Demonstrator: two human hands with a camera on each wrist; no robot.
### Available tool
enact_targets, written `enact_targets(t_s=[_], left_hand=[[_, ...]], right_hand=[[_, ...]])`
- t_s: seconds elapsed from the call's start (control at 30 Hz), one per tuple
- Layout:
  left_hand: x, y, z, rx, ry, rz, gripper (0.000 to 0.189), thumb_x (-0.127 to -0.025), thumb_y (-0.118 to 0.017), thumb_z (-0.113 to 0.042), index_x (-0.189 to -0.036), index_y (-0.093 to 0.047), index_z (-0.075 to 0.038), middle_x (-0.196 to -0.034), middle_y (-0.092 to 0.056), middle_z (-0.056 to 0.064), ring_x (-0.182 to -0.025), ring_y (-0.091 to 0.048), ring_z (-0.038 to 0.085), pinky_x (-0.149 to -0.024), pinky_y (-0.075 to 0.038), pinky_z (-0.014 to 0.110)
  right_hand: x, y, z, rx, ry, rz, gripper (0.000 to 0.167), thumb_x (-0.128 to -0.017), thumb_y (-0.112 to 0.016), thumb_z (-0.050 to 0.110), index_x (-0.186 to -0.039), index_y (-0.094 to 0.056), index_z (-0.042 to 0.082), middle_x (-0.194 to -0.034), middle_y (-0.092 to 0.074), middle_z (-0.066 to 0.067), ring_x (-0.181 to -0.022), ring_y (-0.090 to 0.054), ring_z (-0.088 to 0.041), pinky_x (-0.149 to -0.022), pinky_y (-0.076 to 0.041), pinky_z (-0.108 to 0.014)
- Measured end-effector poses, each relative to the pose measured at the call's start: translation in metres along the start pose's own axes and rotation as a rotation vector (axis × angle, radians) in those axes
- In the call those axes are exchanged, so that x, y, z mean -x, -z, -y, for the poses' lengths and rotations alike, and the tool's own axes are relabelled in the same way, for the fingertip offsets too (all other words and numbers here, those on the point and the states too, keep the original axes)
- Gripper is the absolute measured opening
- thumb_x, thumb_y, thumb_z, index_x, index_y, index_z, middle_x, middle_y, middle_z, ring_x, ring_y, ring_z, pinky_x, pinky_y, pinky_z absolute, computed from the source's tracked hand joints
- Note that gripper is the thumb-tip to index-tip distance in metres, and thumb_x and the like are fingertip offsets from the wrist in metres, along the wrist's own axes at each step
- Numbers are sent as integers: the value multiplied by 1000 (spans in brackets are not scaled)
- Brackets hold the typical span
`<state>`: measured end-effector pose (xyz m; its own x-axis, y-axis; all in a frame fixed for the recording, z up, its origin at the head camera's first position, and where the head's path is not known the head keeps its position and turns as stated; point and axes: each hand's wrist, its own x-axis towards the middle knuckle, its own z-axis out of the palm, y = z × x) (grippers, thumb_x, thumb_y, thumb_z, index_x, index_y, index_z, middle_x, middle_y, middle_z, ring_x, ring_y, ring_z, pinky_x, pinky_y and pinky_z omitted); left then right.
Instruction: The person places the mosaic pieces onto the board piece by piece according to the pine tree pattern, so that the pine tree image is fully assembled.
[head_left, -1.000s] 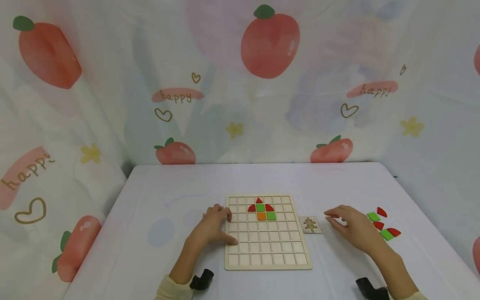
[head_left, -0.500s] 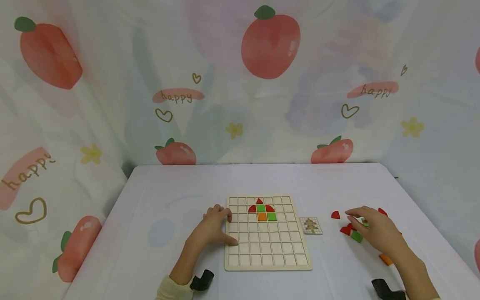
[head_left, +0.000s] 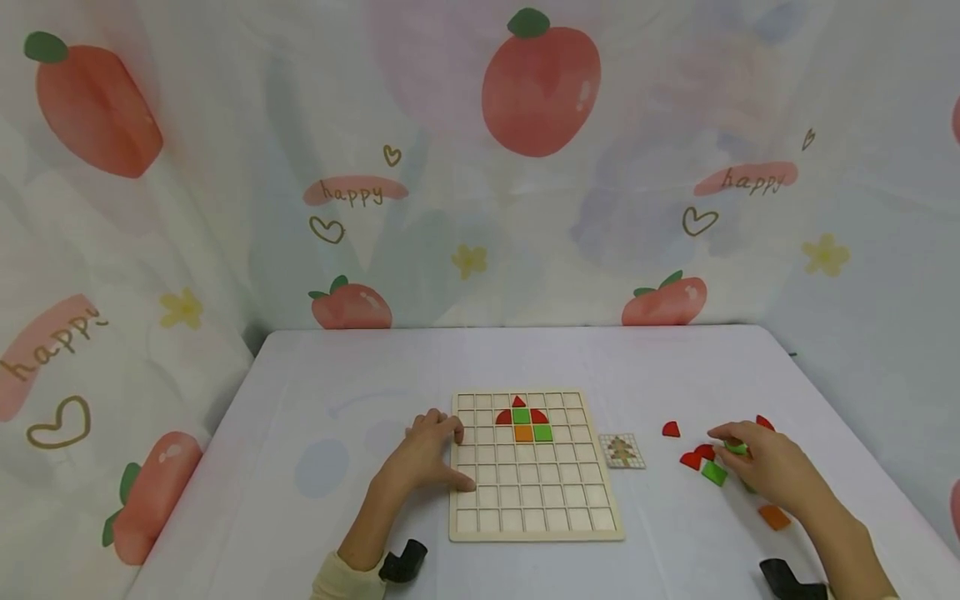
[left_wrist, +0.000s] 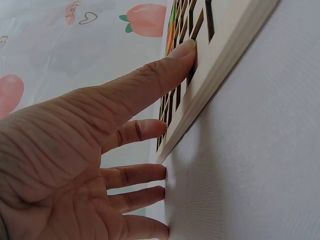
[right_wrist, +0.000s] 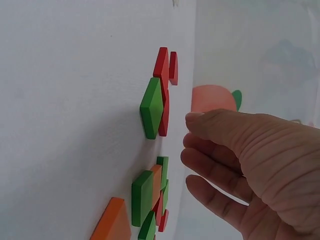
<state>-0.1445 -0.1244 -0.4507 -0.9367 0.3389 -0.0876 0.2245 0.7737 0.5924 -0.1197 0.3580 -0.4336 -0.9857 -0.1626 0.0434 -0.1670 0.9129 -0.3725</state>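
A wooden grid board (head_left: 536,536) lies on the table, with several red, green and orange tiles set near its top. My left hand (head_left: 423,450) rests at its left side, thumb (left_wrist: 185,50) on the grid and index fingertip at the edge; the other fingers reach down to the table. My right hand (head_left: 776,471) hovers over loose tiles at the right, fingers slightly bent, holding nothing visible. A green tile (head_left: 737,447) shows between its thumb and index finger in the head view. Left of the hand lie red rounded tiles (head_left: 671,429) and a green square tile (head_left: 714,473).
A small pattern card (head_left: 622,451) with a tree-like picture lies right beside the board. An orange tile (head_left: 774,517) lies below my right hand, and a red tile (head_left: 765,422) behind it. A printed curtain (head_left: 480,217) stands behind the table.
My right hand has moved right, away from the card and over the loose tiles, uncovering red and green tiles to its left. The left hand and the board have stayed still.
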Motion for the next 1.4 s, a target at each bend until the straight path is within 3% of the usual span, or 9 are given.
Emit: enact_targets(t_s=[0.27,0.6,0.9,1.13,1.4], left_hand=[[0,0,1,2,-4,-2,57,-64,-99,-31,-99,-58,-13,-110,-52,8,-112,-48,32,-112,-31,70],[0,-1,1,14,-11,1,57,-64,-99,-30,-99,-58,-13,-109,-52,8,-109,-48,31,-108,-36,67],[0,-2,1,13,-8,2,56,-65,-99,-31,-98,-58,-14,-112,-53,9,-114,-49,34,-111,-29,73],[0,-1,1,7,-9,4,55,-65,-99,-31,-98,-58,-14,-111,-53,9,-111,-49,33,-110,-31,72],[-1,-1,1,4,-6,5,56,-64,-99,-31,-98,-58,-14,-111,-53,9,-111,-49,32,-110,-32,71]], right_hand=[[2,1,-12,14,2,-48,29,-88,-76,7,-115,-70,-1,-107,-71,-20,-97,-64,-42,-82,-52,-65],[0,4,-21,38,-62,-2,31,-85,-78,4,-114,-70,-3,-112,-67,-29,-96,-62,-43,-82,-53,-65],[-10,5,-23,45,-89,57,35,-83,-78,3,-115,-67,-7,-108,-67,-28,-96,-62,-43,-81,-55,-61],[-16,2,-21,51,-134,64,40,-83,-79,4,-118,-65,-9,-112,-65,-32,-99,-58,-46,-86,-52,-65],[-16,-4,-22,38,-121,38,44,-81,-78,4,-120,-63,-10,-115,-63,-33,-101,-57,-47,-89,-49,-68]])
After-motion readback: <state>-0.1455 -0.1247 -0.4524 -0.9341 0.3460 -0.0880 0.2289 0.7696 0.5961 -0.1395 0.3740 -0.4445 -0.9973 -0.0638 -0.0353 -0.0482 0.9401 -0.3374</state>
